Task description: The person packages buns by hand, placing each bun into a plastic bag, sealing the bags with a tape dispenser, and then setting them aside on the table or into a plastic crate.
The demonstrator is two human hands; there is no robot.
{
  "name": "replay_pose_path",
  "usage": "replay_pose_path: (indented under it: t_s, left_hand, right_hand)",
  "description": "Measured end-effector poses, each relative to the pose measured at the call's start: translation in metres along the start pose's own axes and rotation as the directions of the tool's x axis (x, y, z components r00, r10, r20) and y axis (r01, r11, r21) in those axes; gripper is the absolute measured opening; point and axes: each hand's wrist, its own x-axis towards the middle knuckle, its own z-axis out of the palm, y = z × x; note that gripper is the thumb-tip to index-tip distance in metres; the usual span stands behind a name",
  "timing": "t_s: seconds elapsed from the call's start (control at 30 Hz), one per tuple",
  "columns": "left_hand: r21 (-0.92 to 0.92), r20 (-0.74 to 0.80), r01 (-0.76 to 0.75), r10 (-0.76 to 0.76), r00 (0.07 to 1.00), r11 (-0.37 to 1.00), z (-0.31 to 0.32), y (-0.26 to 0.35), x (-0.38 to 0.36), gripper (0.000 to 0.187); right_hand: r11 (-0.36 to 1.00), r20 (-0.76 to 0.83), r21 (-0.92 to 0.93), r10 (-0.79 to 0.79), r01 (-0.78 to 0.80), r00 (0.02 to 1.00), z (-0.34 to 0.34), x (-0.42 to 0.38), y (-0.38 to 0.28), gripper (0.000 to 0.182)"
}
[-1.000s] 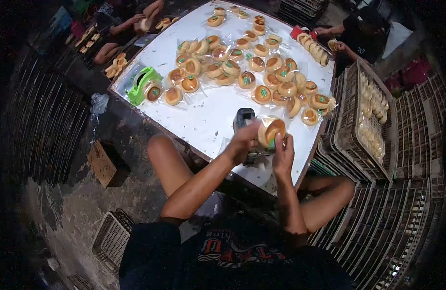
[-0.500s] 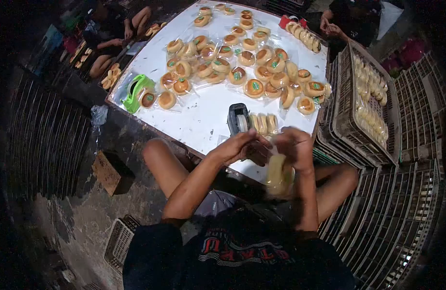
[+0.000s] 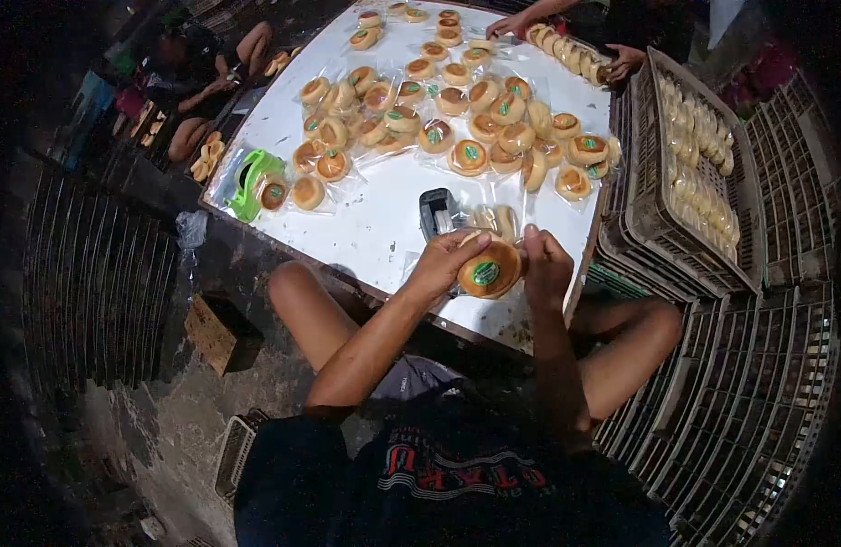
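Observation:
My left hand (image 3: 443,266) is closed on a round golden-brown bun (image 3: 500,282) in clear plastic, its thumb over the top edge. A green oval label shows on the bun's face, turned up toward me. At the bun's right side, my right hand (image 3: 549,270) has its fingers bent in, pinching the edge of the plastic bag; the pinch itself is partly hidden. Just beyond my hands stands a dark tape dispenser (image 3: 436,212) on the white table (image 3: 366,239). Beside it lies a pack of pale buns (image 3: 506,221), partly covered by the held bun.
Many bagged buns (image 3: 469,157) spread across the table's middle. A green tape dispenser (image 3: 247,187) stands at the left edge. Stacked crates (image 3: 653,214) with packed buns rise at the right. Across the table, another person's hands (image 3: 626,62) are at a row of buns (image 3: 566,53).
The bun has come up from below the table edge to between my hands, label now facing up. My hands have steadied around it. The far person's hands have spread to the row of buns.

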Motion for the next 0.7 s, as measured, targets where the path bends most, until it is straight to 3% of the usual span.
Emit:
replay_pose_path:
  t_s: [0.03,0.13,0.17,0.2,0.27,0.3,0.33,0.37,0.4,0.43,0.5,0.53,0.6,0.67,0.7]
  left_hand:
    - [-0.142,-0.049,0.014,-0.022,0.999,0.990,0.000,0.000,0.001,0.034]
    - [-0.243,-0.073,-0.072,0.056,0.996,0.967,0.004,0.008,0.004,0.034]
    - [-0.214,-0.121,-0.050,0.024,0.992,0.976,0.001,0.004,0.005,0.035]
    - [-0.132,-0.131,-0.071,0.053,0.990,0.989,0.002,0.002,0.005,0.035]
    - [0.038,-0.144,-0.116,0.120,0.982,0.993,0.002,0.001,0.006,0.035]
    - [0.092,-0.127,-0.159,0.170,0.977,0.983,-0.001,-0.007,0.008,0.034]
    - [0.112,-0.036,-0.222,0.228,0.973,0.968,0.010,0.008,-0.001,0.036]
    - [0.169,-0.001,-0.288,0.292,0.956,0.943,0.010,0.008,-0.004,0.034]
    - [0.224,0.035,-0.356,0.358,0.933,0.907,0.008,0.009,-0.005,0.032]
    - [0.499,0.011,-0.459,0.524,0.851,0.735,0.004,0.008,-0.004,0.032]
    - [0.890,0.120,-0.412,0.773,0.623,0.195,-0.002,0.001,0.001,0.034]
    - [0.905,-0.001,-0.359,0.844,0.536,0.229,0.009,0.003,-0.004,0.041]
    - [0.723,0.161,-0.624,0.806,0.569,0.296,0.008,0.006,-0.008,0.046]
    - [0.723,0.143,-0.475,0.564,0.813,0.502,-0.004,0.004,-0.009,0.038]
    - [0.736,0.102,-0.348,0.414,0.905,0.580,-0.011,0.005,-0.008,0.034]
  right_hand:
    - [0.998,0.001,-0.053,-0.026,0.026,1.000,0.001,0.003,-0.008,0.029]
    - [0.987,0.056,-0.161,0.013,-0.004,0.998,0.002,0.011,0.006,0.030]
    - [0.811,0.022,-0.444,-0.415,0.380,0.910,0.003,0.007,0.005,0.023]
    - [0.715,0.008,-0.478,-0.578,0.511,0.816,0.006,0.002,0.003,0.027]
    - [0.456,-0.001,-0.541,-0.841,0.707,0.541,0.021,-0.009,-0.019,0.041]
    - [0.554,0.038,-0.410,-0.783,0.724,0.621,0.029,-0.016,-0.015,0.054]
    - [0.765,0.082,-0.239,-0.598,0.598,0.798,0.031,-0.020,-0.013,0.048]
    - [0.919,0.121,-0.095,-0.372,0.383,0.921,0.033,-0.024,-0.010,0.043]
    - [0.999,0.273,-0.052,0.003,0.012,0.962,0.026,-0.023,-0.013,0.039]
    - [0.999,0.307,0.012,0.028,-0.033,0.951,0.022,-0.023,-0.014,0.037]
    - [0.982,0.384,0.130,0.079,-0.138,0.920,0.016,-0.023,-0.016,0.034]
    - [0.919,0.427,0.337,0.045,-0.205,0.903,0.017,-0.025,-0.014,0.036]
    - [0.659,0.482,0.674,-0.048,-0.335,0.875,0.020,-0.024,-0.011,0.040]
    - [0.780,0.440,0.589,-0.091,-0.211,0.893,0.015,-0.020,-0.022,0.046]
    - [0.849,0.367,0.527,-0.192,-0.033,0.910,0.015,-0.016,-0.024,0.046]
